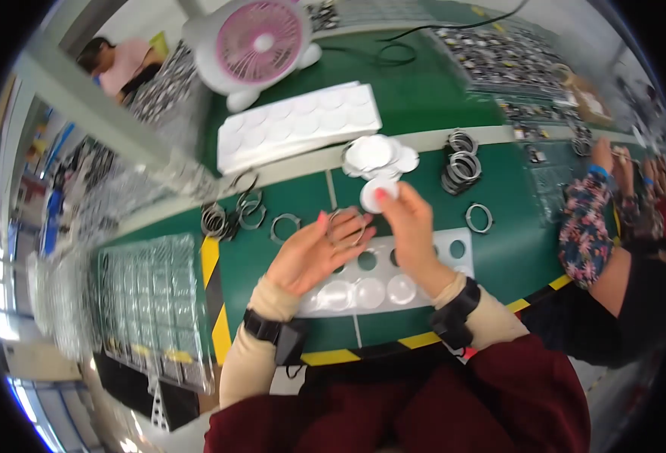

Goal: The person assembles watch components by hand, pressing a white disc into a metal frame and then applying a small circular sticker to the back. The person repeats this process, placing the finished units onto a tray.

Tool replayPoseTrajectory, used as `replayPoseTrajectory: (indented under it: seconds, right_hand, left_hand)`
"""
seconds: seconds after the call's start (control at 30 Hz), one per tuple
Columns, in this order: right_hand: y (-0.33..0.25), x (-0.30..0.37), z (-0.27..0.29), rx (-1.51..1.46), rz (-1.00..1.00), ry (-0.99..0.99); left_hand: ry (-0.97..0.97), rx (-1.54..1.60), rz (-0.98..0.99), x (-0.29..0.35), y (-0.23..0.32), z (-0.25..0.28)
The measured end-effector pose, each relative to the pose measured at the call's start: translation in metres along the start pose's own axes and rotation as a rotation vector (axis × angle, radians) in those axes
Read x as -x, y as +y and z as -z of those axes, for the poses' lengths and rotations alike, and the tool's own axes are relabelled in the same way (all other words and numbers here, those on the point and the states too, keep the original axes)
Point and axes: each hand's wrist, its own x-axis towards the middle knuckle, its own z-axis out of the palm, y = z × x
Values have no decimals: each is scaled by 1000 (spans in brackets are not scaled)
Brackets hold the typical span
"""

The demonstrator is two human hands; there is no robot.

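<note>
My left hand (303,257) is turned palm up, with a thin metal ring (346,229) held between thumb and fingers. Just right of it, my right hand (412,226) pinches a white round disc (374,198) by its edge. A loose pile of similar white discs (372,153) lies beyond that hand. Beneath both hands is a pale sheet (442,260) with round cut-outs and several clear discs, partly covered by my hands. Single rings lie at either side, a left ring (285,228) and a right ring (479,218).
Ring stacks stand at right (461,166) and left (214,219). Behind are a white tray (299,124) with round recesses and a pink-and-white fan (261,49). Clear plastic trays (148,283) sit left. A co-worker's flowered sleeve (584,223) is at right; another person (121,66) sits far left.
</note>
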Motion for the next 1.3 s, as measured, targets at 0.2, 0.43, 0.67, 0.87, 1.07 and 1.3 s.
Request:
replayPoseTrajectory:
  seconds: [0.2,0.43,0.67,0.87,1.07,1.3]
  right_hand:
    - [0,8,-7,67,1,-70]
    - [-3,5,-14,48,-126,-105]
    - [3,10,-7,72,-218,-138]
    - [8,18,-11,141,-346,-157]
    - [7,15,-19,11,-253,-103]
    - [8,15,-15,105,-241,-132]
  left_hand:
    - [-37,151,-31,6,-5,6]
    - [-59,156,-67,3,-6,12]
    - [-9,167,-27,2,-12,15]
    - [129,159,-1,-1,-17,11]
    - [170,154,4,-1,-13,8]
    - [198,126,13,0,-13,8]
